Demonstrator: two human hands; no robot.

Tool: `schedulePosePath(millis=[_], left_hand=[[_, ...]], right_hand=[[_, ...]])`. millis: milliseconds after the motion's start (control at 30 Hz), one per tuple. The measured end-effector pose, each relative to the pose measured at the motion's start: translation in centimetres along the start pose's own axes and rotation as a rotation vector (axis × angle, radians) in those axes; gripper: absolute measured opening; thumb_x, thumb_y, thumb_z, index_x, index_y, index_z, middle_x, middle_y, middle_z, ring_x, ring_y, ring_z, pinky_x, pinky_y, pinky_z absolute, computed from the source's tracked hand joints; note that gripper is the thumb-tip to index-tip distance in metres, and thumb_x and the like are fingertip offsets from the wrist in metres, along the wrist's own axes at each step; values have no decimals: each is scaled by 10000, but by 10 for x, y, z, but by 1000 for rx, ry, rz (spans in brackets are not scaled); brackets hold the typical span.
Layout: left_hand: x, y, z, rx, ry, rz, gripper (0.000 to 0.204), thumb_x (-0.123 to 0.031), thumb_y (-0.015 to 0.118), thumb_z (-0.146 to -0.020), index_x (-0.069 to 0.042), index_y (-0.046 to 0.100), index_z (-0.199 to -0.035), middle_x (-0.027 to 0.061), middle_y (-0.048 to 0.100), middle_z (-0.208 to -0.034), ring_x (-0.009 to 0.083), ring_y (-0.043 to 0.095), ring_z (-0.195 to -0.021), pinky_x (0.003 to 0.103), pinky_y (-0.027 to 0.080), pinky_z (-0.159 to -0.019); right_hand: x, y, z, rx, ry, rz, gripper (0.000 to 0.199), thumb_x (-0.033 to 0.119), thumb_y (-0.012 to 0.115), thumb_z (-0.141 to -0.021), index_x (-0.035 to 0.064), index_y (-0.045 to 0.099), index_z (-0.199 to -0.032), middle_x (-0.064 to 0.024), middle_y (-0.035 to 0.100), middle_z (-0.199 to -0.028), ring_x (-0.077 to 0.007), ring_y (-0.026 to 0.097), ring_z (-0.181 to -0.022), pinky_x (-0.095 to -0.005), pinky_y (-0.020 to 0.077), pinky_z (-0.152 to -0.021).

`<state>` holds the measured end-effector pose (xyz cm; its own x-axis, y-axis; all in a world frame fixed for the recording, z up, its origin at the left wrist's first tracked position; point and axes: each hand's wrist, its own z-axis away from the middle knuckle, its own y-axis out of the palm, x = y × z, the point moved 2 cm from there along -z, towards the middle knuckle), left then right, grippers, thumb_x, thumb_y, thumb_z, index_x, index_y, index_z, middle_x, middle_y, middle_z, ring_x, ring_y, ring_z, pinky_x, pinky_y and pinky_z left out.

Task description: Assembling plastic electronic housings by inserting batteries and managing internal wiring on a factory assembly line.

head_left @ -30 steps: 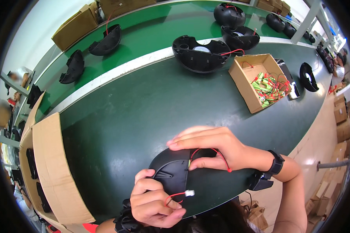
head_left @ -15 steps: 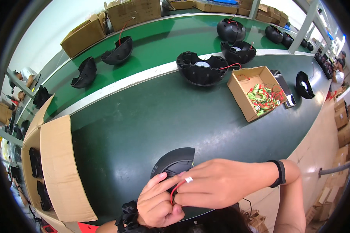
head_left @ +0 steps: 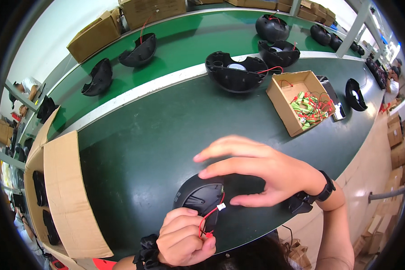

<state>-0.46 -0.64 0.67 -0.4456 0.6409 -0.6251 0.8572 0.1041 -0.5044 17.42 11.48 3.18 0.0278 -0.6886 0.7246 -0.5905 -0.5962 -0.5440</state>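
Black plastic shell (head_left: pixel 198 195) under a curled left hand (head_left: pixel 184 238), right hand (head_left: pixel 267 168) spread wide

The left hand's fingers are bent round the shell's lower end, at the near edge of the dark green bench (head_left: pixel 135 153). The right hand holds nothing, its fingers and thumb well apart over the shell's far side; whether a fingertip touches it, I cannot tell. Between the hands, a red lead (head_left: pixel 202 222) loops beside the left fingers, its white connector (head_left: pixel 221 206) near the right thumb.

That loose loop looks the likeliest trouble: a finger hooking it could tug the wire, and pressing it against the shell's edge could pinch it. With the grip at one end only, a push on the far end might tip the shell.

Farther out, a small cardboard box (head_left: pixel 280 108) holds green cells (head_left: pixel 303 107) with tangled leads; pulling one could drag others. Beyond it sit larger black shells (head_left: pixel 236 83); a carton (head_left: pixel 72 193) stands at the left.
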Motion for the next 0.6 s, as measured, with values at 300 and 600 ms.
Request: schedulePosePath(millis=[300,600], left_hand=[[-4,-2,4,-42,-84,-66,276,-159,658,-812,-126,525,-573,-28,568,-556,164,529,-631,370,417,-757],[-5,-2,6,26,-97,-118,255,-163,665,-778,-153,542,-554,-50,544,-545,169,553,-656,380,384,-770]], right_hand=[[-18,20,10,-88,7,-110,412,34,722,-714,25,613,-1112,-115,626,-1149,-301,601,-1027,-373,497,-857],[-24,20,10,-59,63,-297,377,6,700,-720,20,614,-1087,-115,631,-1124,-285,600,-1033,-369,495,-868]])
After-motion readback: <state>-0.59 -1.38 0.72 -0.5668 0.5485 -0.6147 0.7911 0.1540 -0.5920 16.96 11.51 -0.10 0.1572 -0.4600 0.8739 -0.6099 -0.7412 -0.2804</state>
